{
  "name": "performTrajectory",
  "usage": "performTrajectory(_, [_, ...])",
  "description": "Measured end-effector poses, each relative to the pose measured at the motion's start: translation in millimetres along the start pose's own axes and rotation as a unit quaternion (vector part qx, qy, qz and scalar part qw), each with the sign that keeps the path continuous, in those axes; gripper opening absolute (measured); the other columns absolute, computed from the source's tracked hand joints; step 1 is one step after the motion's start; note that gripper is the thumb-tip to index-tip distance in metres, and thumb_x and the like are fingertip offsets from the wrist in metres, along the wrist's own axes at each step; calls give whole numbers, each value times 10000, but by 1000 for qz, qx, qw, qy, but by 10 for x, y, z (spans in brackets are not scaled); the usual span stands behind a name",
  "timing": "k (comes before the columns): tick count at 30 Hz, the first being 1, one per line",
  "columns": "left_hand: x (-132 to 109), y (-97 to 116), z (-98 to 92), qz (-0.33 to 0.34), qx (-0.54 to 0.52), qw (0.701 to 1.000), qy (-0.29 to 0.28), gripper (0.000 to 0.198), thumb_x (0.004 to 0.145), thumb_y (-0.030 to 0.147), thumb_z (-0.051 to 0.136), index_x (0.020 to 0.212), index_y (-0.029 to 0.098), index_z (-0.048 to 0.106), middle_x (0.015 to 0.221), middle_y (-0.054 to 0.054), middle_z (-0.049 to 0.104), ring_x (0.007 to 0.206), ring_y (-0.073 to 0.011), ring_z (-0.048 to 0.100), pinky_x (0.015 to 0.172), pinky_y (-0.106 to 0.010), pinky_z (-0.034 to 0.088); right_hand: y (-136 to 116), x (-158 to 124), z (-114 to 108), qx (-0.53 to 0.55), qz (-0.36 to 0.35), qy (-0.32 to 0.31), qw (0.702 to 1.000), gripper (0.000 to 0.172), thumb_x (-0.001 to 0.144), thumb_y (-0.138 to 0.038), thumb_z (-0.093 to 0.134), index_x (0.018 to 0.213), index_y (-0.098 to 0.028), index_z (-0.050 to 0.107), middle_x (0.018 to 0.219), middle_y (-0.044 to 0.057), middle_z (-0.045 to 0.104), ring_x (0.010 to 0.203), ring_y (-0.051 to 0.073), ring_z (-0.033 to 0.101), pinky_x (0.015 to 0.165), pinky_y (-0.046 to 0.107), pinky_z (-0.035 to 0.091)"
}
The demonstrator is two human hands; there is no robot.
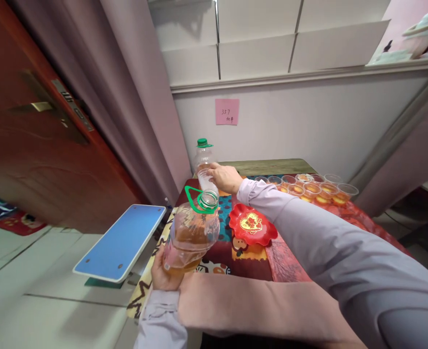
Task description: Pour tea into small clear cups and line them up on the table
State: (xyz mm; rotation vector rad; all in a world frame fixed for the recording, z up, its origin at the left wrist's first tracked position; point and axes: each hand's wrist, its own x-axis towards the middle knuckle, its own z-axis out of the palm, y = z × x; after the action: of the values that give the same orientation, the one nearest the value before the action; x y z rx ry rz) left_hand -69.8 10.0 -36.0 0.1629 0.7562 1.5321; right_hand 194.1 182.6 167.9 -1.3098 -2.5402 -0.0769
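My left hand is wrapped round the lower part of a large clear plastic bottle with amber liquid in it. The bottle leans forward and has no cap; a green carrying ring hangs at its neck. Just beyond the mouth, my right hand holds a clear plastic cup between thumb and fingers. The cup is tilted, and I cannot tell whether liquid is in it. Behind it stands a second bottle with a green cap. A red scalloped plate with a gold heart lies under my right forearm.
Rows of clear cups with amber liquid stand at the table's right. A patterned cloth covers the table. A blue-topped stool is on the left, near a brown door. A pink note is on the wall.
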Motion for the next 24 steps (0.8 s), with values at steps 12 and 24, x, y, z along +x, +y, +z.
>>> performTrajectory(12, [-11,2,28,-8,-3,1000,20,471,981,431,622,1376,214,758,1299,-137,804,1182,-368,761,1081,-592,563,91,66,160,35,16,37,999,175,1053,-204,619,1081,-167,787,1248,136,743,1035,232,725,891,326,519])
performTrajectory(24, [-15,-2,63,16,12,1000,15,486,994,432,581,1401,219,741,1277,-127,812,1149,-356,772,1063,-567,578,480,-456,-72,160,24,248,955,127,1033,-293,658,974,-195,713,1014,58,686,889,199,628,875,318,478])
